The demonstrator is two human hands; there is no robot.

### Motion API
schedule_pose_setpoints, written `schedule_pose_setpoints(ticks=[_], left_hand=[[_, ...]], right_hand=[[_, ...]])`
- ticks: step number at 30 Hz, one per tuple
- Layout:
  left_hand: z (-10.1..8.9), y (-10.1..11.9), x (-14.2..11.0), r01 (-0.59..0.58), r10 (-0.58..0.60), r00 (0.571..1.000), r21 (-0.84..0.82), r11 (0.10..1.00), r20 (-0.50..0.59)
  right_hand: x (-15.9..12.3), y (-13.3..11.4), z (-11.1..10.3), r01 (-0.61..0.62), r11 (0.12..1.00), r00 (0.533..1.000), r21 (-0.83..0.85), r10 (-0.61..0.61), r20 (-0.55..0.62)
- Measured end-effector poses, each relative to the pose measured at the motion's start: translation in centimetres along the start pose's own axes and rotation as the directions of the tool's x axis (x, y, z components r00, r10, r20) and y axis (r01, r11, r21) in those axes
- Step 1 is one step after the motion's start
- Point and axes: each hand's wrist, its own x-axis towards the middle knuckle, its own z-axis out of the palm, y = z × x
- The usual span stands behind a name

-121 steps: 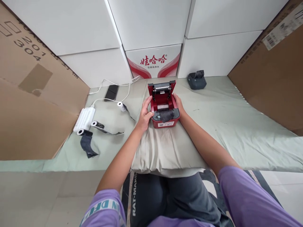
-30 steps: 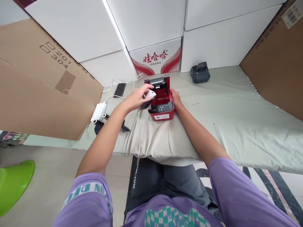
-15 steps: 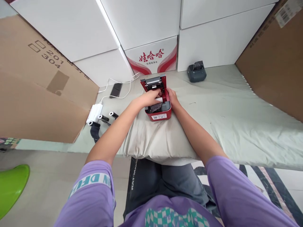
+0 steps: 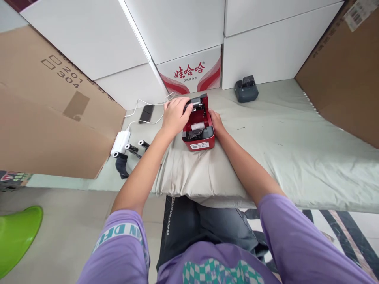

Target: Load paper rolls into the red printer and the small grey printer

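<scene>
A red label printer (image 4: 204,145) stands on the covered table in front of me with its lid (image 4: 204,101) raised. My left hand (image 4: 176,114) grips the lid's left edge, fingers over its back and thumb in front. My right hand (image 4: 216,121) holds the printer's right side, its fingertips partly hidden behind the body. Inside the compartment lies a small white roll (image 4: 197,126). Dark, crumpled label strip (image 4: 195,133) lies over the front edge of the opening.
To the left lie several dark rolls (image 4: 132,148), a white adapter (image 4: 121,142) with a cable and a black phone-like slab (image 4: 146,113). A dark grey printer (image 4: 246,91) sits at the back right. White boxes (image 4: 189,71) line the back; cardboard (image 4: 53,106) flanks the left.
My left hand has come out of the printer's compartment and moved up onto the raised lid. The white roll is now uncovered. My right hand stays at the printer's side.
</scene>
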Motion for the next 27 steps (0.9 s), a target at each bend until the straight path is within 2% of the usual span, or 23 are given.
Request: schedule_pose_setpoints(ticks=[6, 10, 18, 20, 23, 25, 27], left_hand=[[-1.5, 1.1, -3.6, -0.056, 0.066, 0.988, -0.068, 0.996, 0.141], [-1.7, 1.6, -5.0, -0.069, 0.083, 0.964, -0.063, 0.996, 0.254], [-1.0, 1.9, -5.8, -0.08, 0.074, 0.963, 0.011, 0.997, 0.26], [-1.0, 1.6, -5.8, -0.039, 0.049, 0.965, -0.047, 0.998, 0.259], [-0.7, 0.5, -6.7, 0.07, -0.009, 0.969, -0.239, 0.968, 0.246], [0.2, -0.6, -8.1, 0.166, -0.08, 0.971, -0.398, 0.902, 0.224], [2.0, -1.7, -9.9, 0.239, -0.17, 0.969, -0.505, 0.829, 0.18]], right_hand=[[0.2, 0.3, -0.4, 0.041, 0.998, 0.999, -0.041, -0.041, -0.011], [0.3, 0.3, -0.5, 0.044, 0.995, 0.999, -0.085, -0.046, -0.019], [0.2, 0.3, -0.5, 0.032, 0.993, 0.998, -0.116, -0.038, -0.048], [0.0, 0.2, -0.5, 0.024, 0.992, 0.998, -0.123, -0.031, -0.053], [-0.1, -0.1, -0.5, 0.038, 0.991, 0.996, -0.129, -0.047, -0.071], [-0.2, -0.4, -0.4, 0.062, 0.987, 0.993, -0.145, -0.076, -0.092], [-0.3, -0.6, -0.2, 0.08, 0.983, 0.99, -0.168, -0.098, -0.099]])
